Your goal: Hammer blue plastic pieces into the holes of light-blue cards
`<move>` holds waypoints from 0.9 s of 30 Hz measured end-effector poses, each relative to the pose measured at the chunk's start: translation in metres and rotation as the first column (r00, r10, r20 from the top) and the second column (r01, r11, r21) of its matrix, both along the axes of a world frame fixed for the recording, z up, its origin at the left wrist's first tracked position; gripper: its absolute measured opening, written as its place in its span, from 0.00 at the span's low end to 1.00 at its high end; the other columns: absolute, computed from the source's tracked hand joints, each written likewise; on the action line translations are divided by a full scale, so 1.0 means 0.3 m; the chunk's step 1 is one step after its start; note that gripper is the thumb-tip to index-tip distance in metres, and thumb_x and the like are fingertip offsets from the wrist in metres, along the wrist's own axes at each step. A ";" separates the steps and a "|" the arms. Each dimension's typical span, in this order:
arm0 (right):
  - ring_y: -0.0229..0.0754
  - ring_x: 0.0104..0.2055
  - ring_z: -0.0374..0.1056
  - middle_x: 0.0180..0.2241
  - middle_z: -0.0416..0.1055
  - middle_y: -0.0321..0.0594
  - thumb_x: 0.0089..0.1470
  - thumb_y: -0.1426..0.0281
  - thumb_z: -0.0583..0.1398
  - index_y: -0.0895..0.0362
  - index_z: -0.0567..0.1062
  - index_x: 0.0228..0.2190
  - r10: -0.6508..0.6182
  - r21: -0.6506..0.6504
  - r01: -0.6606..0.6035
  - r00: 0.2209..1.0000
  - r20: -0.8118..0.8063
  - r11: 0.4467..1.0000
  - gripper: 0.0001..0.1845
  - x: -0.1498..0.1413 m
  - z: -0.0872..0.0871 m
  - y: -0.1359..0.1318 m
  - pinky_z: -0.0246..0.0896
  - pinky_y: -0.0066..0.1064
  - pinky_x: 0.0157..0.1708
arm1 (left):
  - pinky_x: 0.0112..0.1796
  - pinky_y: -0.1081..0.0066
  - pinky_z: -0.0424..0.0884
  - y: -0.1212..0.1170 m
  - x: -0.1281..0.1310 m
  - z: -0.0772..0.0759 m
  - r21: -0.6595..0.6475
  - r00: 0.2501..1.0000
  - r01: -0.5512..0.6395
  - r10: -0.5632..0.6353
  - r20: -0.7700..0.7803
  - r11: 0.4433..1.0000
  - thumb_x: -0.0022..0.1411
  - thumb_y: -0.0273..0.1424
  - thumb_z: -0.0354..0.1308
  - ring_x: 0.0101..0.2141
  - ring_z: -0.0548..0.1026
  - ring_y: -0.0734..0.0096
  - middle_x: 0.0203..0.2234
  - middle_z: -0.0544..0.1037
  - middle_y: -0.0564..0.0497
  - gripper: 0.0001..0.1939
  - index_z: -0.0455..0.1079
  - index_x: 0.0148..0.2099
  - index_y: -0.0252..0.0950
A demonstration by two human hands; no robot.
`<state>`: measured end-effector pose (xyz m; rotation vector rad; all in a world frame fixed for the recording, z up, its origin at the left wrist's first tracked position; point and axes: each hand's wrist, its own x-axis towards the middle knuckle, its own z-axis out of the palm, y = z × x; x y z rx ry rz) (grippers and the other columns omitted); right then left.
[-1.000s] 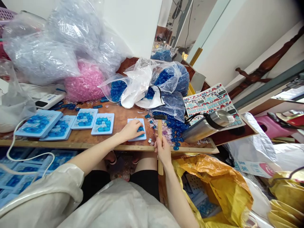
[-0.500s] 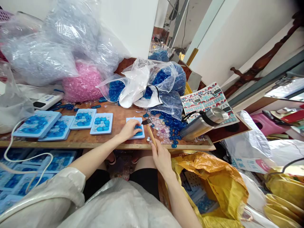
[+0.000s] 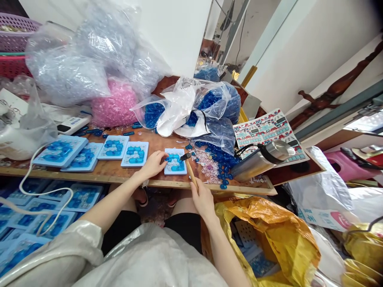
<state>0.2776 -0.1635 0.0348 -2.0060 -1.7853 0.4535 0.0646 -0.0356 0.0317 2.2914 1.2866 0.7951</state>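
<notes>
In the head view a light-blue square plastic tray (image 3: 175, 170) with clear-blue pieces set in it lies at the front of the table. My left hand (image 3: 153, 164) is at its left edge, palm down, thumb and fingers a little apart, fingertips reaching its rim. I see nothing certain held there. My right hand (image 3: 202, 199) is closed around the wooden handle of a small hammer (image 3: 190, 169). The dark hammer head is over the tray's right edge. Loose clear round pieces (image 3: 209, 167) and blue pieces (image 3: 224, 175) lie to the right.
Several filled light-blue trays (image 3: 134, 154) stand to the left, more (image 3: 83, 197) below the table. Bags of blue pieces (image 3: 223, 99) and pink pieces (image 3: 113, 105) stand behind. A steel flask (image 3: 254, 161) leans at the right. An open yellow sack (image 3: 269, 211) is below.
My left hand has drawn back leftward off the tray, baring its blue pieces. The hammer stays in my right hand, its head still by the tray's right edge. The view has shifted slightly left.
</notes>
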 end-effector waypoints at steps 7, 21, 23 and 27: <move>0.50 0.43 0.67 0.40 0.71 0.48 0.60 0.60 0.42 0.57 0.63 0.52 -0.026 -0.084 0.030 0.999 0.046 0.996 0.24 -0.026 -0.030 -0.004 0.57 0.35 0.38 | 0.44 0.69 0.65 0.019 -0.002 0.008 0.055 0.994 0.109 -0.109 0.014 0.993 0.59 0.30 0.48 0.40 0.69 0.70 0.38 0.70 0.48 0.09 0.65 0.42 0.34; 0.48 0.46 0.66 0.41 0.71 0.46 0.61 0.61 0.43 0.57 0.62 0.52 -0.033 -0.120 0.038 0.999 0.037 0.992 0.23 -0.035 -0.016 -0.007 0.56 0.34 0.42 | 0.42 0.69 0.66 0.056 -0.013 0.037 0.061 0.972 0.222 -0.216 -0.093 0.973 0.58 0.28 0.48 0.38 0.68 0.70 0.35 0.69 0.47 0.09 0.66 0.40 0.33; 0.48 0.45 0.66 0.41 0.71 0.45 0.61 0.61 0.43 0.56 0.63 0.51 -0.028 -0.097 0.031 0.999 0.040 0.995 0.22 -0.034 -0.002 -0.010 0.56 0.33 0.40 | 0.44 0.68 0.65 0.055 -0.014 0.032 0.074 0.969 0.227 -0.218 -0.113 0.971 0.58 0.28 0.48 0.40 0.68 0.69 0.36 0.68 0.47 0.10 0.66 0.41 0.34; 0.45 0.41 0.68 0.39 0.72 0.42 0.61 0.62 0.44 0.54 0.64 0.50 0.002 -0.016 0.000 0.997 0.076 1.000 0.20 -0.048 0.033 -0.005 0.56 0.30 0.37 | 0.44 0.69 0.65 0.049 -0.015 0.024 0.095 0.968 0.228 -0.215 -0.130 0.969 0.59 0.28 0.47 0.41 0.67 0.68 0.36 0.67 0.47 0.10 0.66 0.42 0.34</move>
